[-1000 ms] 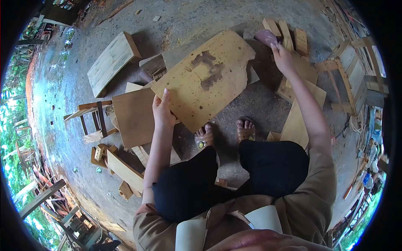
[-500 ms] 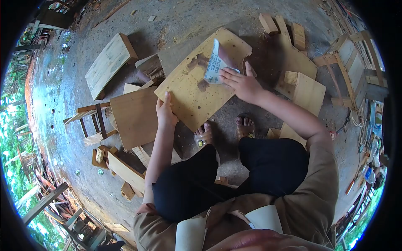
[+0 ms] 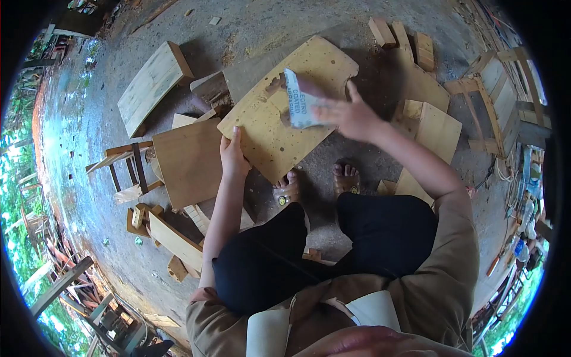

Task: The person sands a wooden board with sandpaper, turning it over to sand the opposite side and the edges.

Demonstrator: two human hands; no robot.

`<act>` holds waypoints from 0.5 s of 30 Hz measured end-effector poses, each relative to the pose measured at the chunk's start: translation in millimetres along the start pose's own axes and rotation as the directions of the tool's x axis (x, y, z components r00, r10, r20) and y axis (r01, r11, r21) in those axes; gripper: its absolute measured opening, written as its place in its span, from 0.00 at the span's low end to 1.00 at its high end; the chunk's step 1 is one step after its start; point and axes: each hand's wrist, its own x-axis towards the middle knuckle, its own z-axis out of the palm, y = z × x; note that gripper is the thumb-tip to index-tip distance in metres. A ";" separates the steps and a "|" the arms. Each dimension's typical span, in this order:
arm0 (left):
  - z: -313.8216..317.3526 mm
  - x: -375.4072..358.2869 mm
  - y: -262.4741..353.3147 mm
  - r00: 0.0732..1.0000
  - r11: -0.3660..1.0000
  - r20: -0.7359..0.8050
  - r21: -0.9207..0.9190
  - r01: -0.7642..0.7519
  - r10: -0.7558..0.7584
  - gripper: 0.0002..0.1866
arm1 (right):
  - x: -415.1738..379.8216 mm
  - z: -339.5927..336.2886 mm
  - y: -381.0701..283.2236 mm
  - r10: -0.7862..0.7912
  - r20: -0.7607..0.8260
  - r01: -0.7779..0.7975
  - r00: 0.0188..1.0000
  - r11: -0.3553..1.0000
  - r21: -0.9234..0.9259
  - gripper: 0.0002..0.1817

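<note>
A flat yellowish wooden board with dark stains is tilted in front of me. My left hand grips its lower left corner, thumb on top and fingers beneath. On the board's upper face lies a sheet of sandpaper, its printed pale backing up and one edge raised. My right hand is at the sheet's right edge, slightly blurred, with fingers pressing on it and thumb pointing up toward the board's notched edge.
A plain square panel and a long box-like piece lie to the left. At the right are a wooden box, small blocks and a framed piece. My feet are below the board.
My right hand and the sandpaper have moved a little left across the board. The board has shifted slightly, while my left hand keeps its grip.
</note>
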 end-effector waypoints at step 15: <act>-1.4 1.8 -3.7 1.000 1.000 0.025 -0.008 -0.014 0.014 0.15 | 17.1 -11.4 6.4 0.147 0.066 -0.138 0.987 0.982 -0.126 0.19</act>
